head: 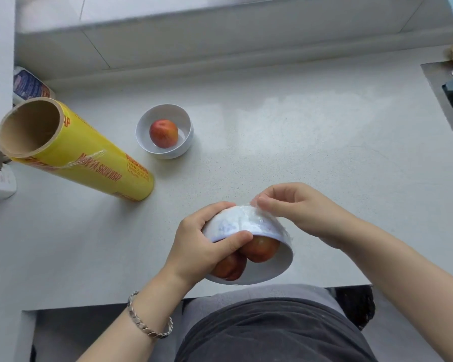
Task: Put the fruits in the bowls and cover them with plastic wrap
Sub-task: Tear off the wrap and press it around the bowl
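— White bowl (pixel 249 228), tipped up on its edge with the mouth facing me: that's what I'm holding over the near edge of the counter (pixel 298 142). My left hand (pixel 204 241) is clamped on its left side, thumb lying across the rim, fingers wrapped round the back.

— And the fruit?

— Two reddish fruits (pixel 259 248) are sitting inside it, touching each other, one partly behind my thumb. They're showing through the plastic wrap (pixel 262 218) that's stretching over the mouth and folding onto the outside wall.

— What's your right hand doing?

— My right hand (pixel 293 205) is pinching together on the wrap at the top of the bowl's outer wall, fingertips (pixel 262 202) closed on the crinkled film. I'm pressing it against the porcelain there.

— The other bowl?

— A second white bowl (pixel 165 131) is standing upright farther back on the counter, uncovered, with a single red-orange fruit (pixel 163 137) lying in it. It's well apart from the one I'm holding.

— And the roll?

— Yellow roll of wrap (pixel 89 155), lying on its side to the left, open cardboard core toward the wall side, a loose flap of film sticking up from it. It's near the second bowl, not touching it. I'm wearing a metal bracelet (pixel 149 320) on my left wrist.
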Demonstrator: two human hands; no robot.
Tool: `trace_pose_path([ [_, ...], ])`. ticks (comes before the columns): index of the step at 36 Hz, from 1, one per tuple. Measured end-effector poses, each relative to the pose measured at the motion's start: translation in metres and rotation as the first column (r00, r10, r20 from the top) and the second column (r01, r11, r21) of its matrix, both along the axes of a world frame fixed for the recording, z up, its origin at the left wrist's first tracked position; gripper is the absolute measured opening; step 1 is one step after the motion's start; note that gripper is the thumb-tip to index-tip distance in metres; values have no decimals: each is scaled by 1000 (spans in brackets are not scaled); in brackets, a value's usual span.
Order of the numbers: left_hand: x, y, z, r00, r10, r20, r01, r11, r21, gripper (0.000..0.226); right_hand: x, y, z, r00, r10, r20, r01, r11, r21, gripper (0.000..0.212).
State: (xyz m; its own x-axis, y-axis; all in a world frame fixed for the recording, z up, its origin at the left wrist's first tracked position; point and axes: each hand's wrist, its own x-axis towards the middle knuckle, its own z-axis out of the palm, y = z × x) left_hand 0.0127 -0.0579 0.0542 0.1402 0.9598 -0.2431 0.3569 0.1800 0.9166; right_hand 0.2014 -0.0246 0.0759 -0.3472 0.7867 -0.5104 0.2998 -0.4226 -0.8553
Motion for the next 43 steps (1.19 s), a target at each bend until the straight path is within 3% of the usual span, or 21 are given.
trace_pose_path([
  [6,-4,-6,-1,997,-31,-66,33,999,31,49,2,5,4,999,-24,-36,24,1000,1,24],
  [11,-4,-7,0,998,-41,-55,42,999,25,50,2,10,6,995,-15,-99,-11,966,-260,19],
  [13,-4,-8,0,997,-53,-60,54,998,24,52,3,15,7,997,62,-41,-72,942,-328,22],
  [16,-3,-10,1,996,-57,-66,59,998,20,51,6,21,9,973,215,81,-171,913,-371,42],
  [22,-2,-11,1,993,-84,-81,86,996,25,50,10,24,7,927,346,143,-272,885,-379,38],
  [25,-2,-11,2,991,-106,-83,109,994,27,48,10,23,4,942,332,48,-287,871,-398,34],
  [29,-3,-11,4,987,-138,-77,139,990,13,46,11,18,-3,982,157,-106,-185,923,-337,33],
  [31,-4,-12,3,984,-151,-92,152,988,13,46,13,16,-4,991,3,-135,-41,959,-279,32],
  [33,-5,-14,1,984,-150,-101,151,989,1,47,16,14,-3,994,-39,-105,18,981,-192,32],
  [37,-6,-19,-4,990,-116,-83,114,993,-25,45,17,7,-5,996,85,35,-81,992,-101,25],
  [41,-5,-19,-5,990,-111,-83,109,994,-24,47,15,2,-10,980,180,79,-164,970,-177,58],
  [43,-5,-18,-4,990,-110,-85,108,994,-28,48,14,1,-10,969,235,78,-218,959,-180,62],
])
